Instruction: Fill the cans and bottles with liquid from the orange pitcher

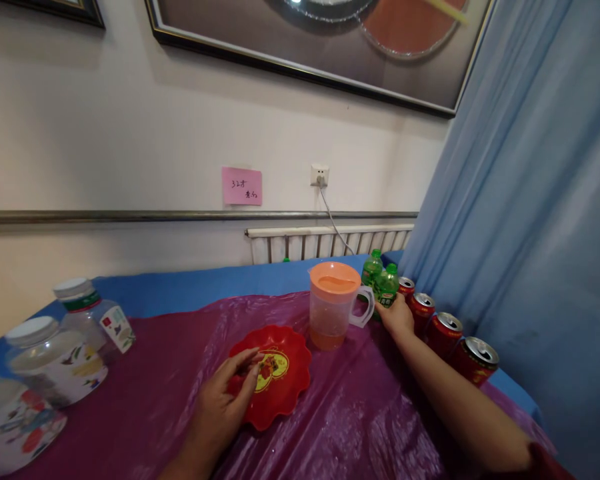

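Head view | left hand (227, 393) lies flat, fingers spread, on red plate (275, 373) | right hand (395, 315) wraps green bottle (387, 287) behind pitcher (333, 303) | better lift straight up, avoid pitcher handle and cans (443, 330)

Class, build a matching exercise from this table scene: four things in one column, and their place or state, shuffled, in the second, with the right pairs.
Things
1. red plate
2. green bottle
3. pitcher
4. red cans

Places or states
A. lined up by the blue curtain
B. orange lid on
C. under the left hand
D. gripped by the right hand

Pairs: 1-C, 2-D, 3-B, 4-A
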The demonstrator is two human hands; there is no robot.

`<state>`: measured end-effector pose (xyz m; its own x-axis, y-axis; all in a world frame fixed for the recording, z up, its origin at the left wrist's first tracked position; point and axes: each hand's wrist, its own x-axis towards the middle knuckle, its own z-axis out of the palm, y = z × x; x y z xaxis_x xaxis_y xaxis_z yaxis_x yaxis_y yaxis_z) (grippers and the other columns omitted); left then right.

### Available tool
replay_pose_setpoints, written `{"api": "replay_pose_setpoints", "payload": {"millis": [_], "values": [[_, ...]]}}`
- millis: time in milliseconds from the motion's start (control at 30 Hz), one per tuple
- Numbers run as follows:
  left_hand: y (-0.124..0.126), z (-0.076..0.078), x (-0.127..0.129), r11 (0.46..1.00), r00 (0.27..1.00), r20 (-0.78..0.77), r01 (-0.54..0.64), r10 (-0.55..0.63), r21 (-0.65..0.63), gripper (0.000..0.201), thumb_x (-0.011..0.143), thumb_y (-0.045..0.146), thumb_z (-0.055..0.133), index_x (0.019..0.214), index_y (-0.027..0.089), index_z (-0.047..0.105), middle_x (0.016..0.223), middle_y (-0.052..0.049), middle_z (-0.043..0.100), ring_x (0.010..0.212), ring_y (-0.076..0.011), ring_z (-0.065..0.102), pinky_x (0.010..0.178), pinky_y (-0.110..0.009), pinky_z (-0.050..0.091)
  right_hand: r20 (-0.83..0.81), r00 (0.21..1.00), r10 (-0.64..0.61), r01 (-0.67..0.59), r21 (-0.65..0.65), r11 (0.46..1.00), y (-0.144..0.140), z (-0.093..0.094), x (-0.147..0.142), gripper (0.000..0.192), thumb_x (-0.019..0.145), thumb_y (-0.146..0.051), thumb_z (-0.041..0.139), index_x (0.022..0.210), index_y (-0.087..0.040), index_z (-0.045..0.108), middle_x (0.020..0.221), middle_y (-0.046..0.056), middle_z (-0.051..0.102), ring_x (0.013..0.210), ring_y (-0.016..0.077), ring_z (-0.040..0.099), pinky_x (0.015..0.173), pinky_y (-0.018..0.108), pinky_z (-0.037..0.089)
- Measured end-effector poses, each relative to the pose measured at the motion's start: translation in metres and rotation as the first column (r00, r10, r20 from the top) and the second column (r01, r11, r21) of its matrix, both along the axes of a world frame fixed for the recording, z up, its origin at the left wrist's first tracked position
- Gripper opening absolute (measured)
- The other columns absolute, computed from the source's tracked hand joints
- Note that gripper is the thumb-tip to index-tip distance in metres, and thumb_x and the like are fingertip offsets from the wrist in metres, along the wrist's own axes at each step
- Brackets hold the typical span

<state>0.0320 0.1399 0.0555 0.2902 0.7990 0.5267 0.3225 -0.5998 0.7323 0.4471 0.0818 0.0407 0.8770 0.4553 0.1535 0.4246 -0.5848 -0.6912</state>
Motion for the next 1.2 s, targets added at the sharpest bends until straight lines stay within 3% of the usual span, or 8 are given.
{"api": "replay_pose_setpoints", "payload": {"millis": [267, 433, 500, 633, 700, 767, 967, 1200], "values": [[-0.001, 0.001, 0.002, 0.999, 1.000, 0.025, 0.012, -0.013, 0.042, 0.028, 0.089, 0.041, 0.068, 0.110, 0.024, 0.076, 0.100, -0.005, 0.083, 0.090, -0.0236, 0.080, 0.085, -0.034, 0.066, 0.091, 0.995, 0.030, -0.053, 0.261, 0.964, -0.036, 0.002, -0.022, 0.068, 0.080, -0.047, 0.063, 0.137, -0.011, 0.053, 0.132, 0.023, 0.064, 0.119, 0.0339, 0.065, 0.100, 0.046, 0.052], [-0.008, 0.003, 0.002, 0.993, 0.996, 0.087, -0.011, 0.001, 0.116, 0.024, 0.092, 0.033, 0.067, 0.112, 0.024, 0.074, 0.100, -0.005, 0.082, 0.088, -0.0211, 0.079, 0.085, -0.033, 0.065, 0.139, 0.957, 0.254, -0.289, 0.416, 0.862, -0.104, -0.007, -0.114, 0.043, 0.094, -0.049, 0.050, 0.121, -0.018, 0.063, 0.117, 0.014, 0.071, 0.103, 0.0248, 0.070, 0.089, 0.038, 0.058], [-0.012, 0.004, 0.003, 0.987, 0.990, 0.135, -0.051, 0.030, 0.155, 0.021, 0.093, 0.030, 0.065, 0.111, 0.024, 0.074, 0.099, -0.005, 0.082, 0.089, -0.0202, 0.078, 0.087, -0.033, 0.064, 0.242, 0.775, 0.584, -0.628, 0.410, 0.662, -0.122, -0.008, -0.165, 0.028, 0.099, -0.037, 0.053, 0.119, -0.024, 0.068, 0.115, 0.009, 0.074, 0.103, 0.0214, 0.071, 0.090, 0.034, 0.058], [-0.019, 0.009, 0.002, 0.973, 0.967, 0.239, -0.133, 0.086, 0.187, 0.021, 0.094, 0.026, 0.065, 0.114, 0.023, 0.072, 0.101, -0.005, 0.081, 0.091, -0.0189, 0.077, 0.089, -0.034, 0.062, 0.260, -0.011, 0.966, -0.998, 0.059, -0.027, -0.120, -0.006, -0.257, 0.035, 0.096, -0.042, 0.064, 0.128, -0.027, 0.067, 0.131, 0.004, 0.071, 0.118, 0.0217, 0.065, 0.105, 0.035, 0.052], [-0.020, 0.013, 0.000, 0.969, 0.948, 0.300, -0.169, 0.109, 0.180, 0.022, 0.094, 0.025, 0.065, 0.115, 0.022, 0.071, 0.103, -0.006, 0.081, 0.092, -0.0187, 0.077, 0.088, -0.034, 0.062, 0.210, -0.247, 0.946, -0.967, -0.114, -0.228, -0.107, -0.006, -0.292, 0.048, 0.095, -0.051, 0.065, 0.136, -0.025, 0.062, 0.141, 0.005, 0.066, 0.125, 0.0247, 0.060, 0.108, 0.038, 0.049], [-0.020, 0.019, -0.001, 0.967, 0.924, 0.361, -0.198, 0.129, 0.160, 0.023, 0.093, 0.026, 0.066, 0.115, 0.020, 0.071, 0.103, -0.007, 0.081, 0.092, -0.0190, 0.077, 0.087, -0.034, 0.062, 0.170, -0.365, 0.915, -0.916, -0.242, -0.320, -0.095, -0.007, -0.318, 0.054, 0.095, -0.053, 0.064, 0.138, -0.022, 0.059, 0.144, 0.008, 0.063, 0.125, 0.0270, 0.059, 0.106, 0.040, 0.050], [-0.011, 0.049, -0.013, 0.971, 0.807, 0.550, -0.238, 0.216, -0.033, 0.025, 0.085, 0.032, 0.072, 0.106, 0.017, 0.072, 0.100, -0.009, 0.081, 0.094, -0.0209, 0.077, 0.089, -0.036, 0.060, 0.230, -0.336, 0.913, -0.889, -0.399, -0.227, -0.093, -0.012, -0.351, 0.058, 0.087, -0.057, 0.071, 0.127, -0.016, 0.064, 0.138, 0.011, 0.066, 0.116, 0.0315, 0.061, 0.096, 0.046, 0.056], [0.008, 0.092, -0.035, 0.937, 0.639, 0.690, -0.176, 0.341, -0.300, 0.036, 0.068, 0.032, 0.080, 0.099, 0.015, 0.071, 0.098, -0.009, 0.079, 0.076, -0.0135, 0.070, 0.072, -0.025, 0.054, 0.224, -0.332, 0.916, -0.887, -0.404, -0.223, -0.094, -0.012, -0.349, 0.063, 0.083, -0.063, 0.075, 0.125, -0.018, 0.064, 0.138, 0.009, 0.066, 0.115, 0.0315, 0.062, 0.094, 0.049, 0.058]]}}
